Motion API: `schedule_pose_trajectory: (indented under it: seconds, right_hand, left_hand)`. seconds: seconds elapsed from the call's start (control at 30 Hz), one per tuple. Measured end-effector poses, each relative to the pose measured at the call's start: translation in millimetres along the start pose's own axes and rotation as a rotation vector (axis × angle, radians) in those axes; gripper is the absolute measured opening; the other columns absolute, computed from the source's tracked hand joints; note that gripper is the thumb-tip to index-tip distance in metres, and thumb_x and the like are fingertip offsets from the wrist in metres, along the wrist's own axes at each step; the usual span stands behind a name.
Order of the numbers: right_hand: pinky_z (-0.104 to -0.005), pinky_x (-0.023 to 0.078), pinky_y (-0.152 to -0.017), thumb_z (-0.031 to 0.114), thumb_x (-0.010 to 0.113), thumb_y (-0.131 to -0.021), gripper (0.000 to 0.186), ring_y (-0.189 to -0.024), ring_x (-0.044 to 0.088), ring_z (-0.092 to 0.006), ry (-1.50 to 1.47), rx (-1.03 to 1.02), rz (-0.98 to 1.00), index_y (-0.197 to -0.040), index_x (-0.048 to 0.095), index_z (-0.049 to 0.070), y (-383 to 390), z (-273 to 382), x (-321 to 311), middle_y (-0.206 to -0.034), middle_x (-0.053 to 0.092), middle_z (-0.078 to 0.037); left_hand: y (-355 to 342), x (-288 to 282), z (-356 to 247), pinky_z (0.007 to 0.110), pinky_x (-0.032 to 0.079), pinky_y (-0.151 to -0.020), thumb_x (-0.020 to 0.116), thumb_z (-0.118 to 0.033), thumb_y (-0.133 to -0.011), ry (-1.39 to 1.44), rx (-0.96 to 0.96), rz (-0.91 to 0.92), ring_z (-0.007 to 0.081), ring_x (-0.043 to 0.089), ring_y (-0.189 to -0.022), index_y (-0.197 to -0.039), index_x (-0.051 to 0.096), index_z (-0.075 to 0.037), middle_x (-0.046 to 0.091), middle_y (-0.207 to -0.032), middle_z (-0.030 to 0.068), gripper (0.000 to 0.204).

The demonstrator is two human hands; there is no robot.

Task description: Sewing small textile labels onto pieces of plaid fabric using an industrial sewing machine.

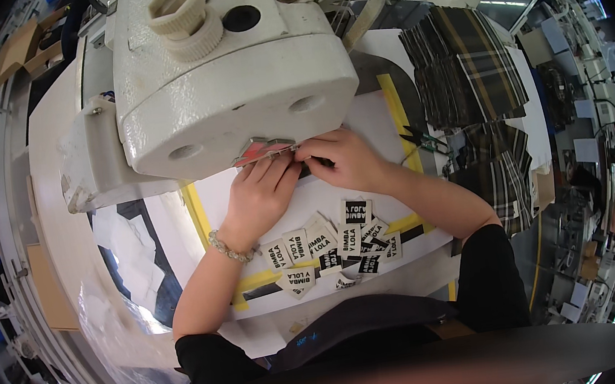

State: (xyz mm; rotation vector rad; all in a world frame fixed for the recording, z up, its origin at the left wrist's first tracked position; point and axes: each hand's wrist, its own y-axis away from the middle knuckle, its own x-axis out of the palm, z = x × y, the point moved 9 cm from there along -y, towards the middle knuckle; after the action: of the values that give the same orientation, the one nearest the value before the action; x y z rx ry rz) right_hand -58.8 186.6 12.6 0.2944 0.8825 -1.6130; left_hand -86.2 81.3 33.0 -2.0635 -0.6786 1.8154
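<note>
A white sewing machine point(235, 86) with a rounded head fills the top middle of the view. Under its front edge, beside a reddish guard point(263, 148), my two hands meet. My left hand point(261, 197), with a beaded bracelet at the wrist, has its fingers bent and pressed together. My right hand point(346, 161) is closed, its thumb and fingertips pinched near the left fingertips. Whatever they hold is hidden by the fingers and the machine head. Between my forearms and my body lies a loose pile of black and white fabric labels point(320, 236), several overlapping.
Stacked dark plaid fabric pieces point(467, 64) stand at the right, with more plaid pieces point(495, 171) nearer. Dark-handled thread snips point(423, 139) lie beside my right forearm. Yellow tape point(194, 212) marks the white work surface. White scraps point(128, 250) and clear plastic point(126, 364) are at left.
</note>
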Motion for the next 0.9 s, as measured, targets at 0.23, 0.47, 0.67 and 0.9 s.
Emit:
schedule_pose_trajectory:
  seconds: [0.23,0.47,0.67,0.9]
  right_hand:
    - [-0.0468,0.038,-0.109,0.003,0.066,-0.075,0.018,-0.1,0.063,-0.0254,0.095,-0.092,-0.022,-0.093,0.064,0.007,4,5,4,-0.107,0.066,-0.008]
    - [-0.0478,0.032,-0.112,0.006,0.067,-0.074,0.024,-0.105,0.062,-0.0212,0.301,-0.184,-0.041,-0.098,0.065,0.008,5,5,6,-0.111,0.066,-0.006]
    - [-0.0369,0.042,-0.092,0.012,0.073,-0.074,0.023,-0.096,0.063,-0.0184,0.405,-0.225,-0.103,-0.096,0.067,0.011,7,12,-2,-0.104,0.068,-0.002]
    - [-0.0337,0.048,-0.086,0.006,0.072,-0.074,0.019,-0.091,0.064,-0.0193,0.351,-0.247,-0.128,-0.092,0.069,0.01,3,11,-2,-0.096,0.07,-0.001]
  left_hand:
    - [2,1,-6,0.031,0.052,-0.072,0.065,-0.011,-0.075,-0.096,0.005,-0.015,0.0203,0.062,-0.094,-0.091,0.067,-0.006,0.066,-0.1,0.0076,0.016]
    - [3,4,-4,0.032,0.05,-0.077,0.07,-0.012,-0.076,-0.116,-0.079,0.027,0.0213,0.062,-0.099,-0.104,0.066,-0.005,0.066,-0.108,0.0081,0.029]
    - [4,3,-2,0.033,0.049,-0.081,0.068,-0.013,-0.078,-0.158,-0.082,0.038,0.0226,0.061,-0.101,-0.106,0.066,-0.006,0.066,-0.109,0.0085,0.029]
    - [5,0,-16,0.033,0.052,-0.079,0.067,-0.012,-0.077,-0.098,0.016,-0.018,0.0224,0.064,-0.097,-0.095,0.066,-0.004,0.067,-0.104,0.0099,0.02]
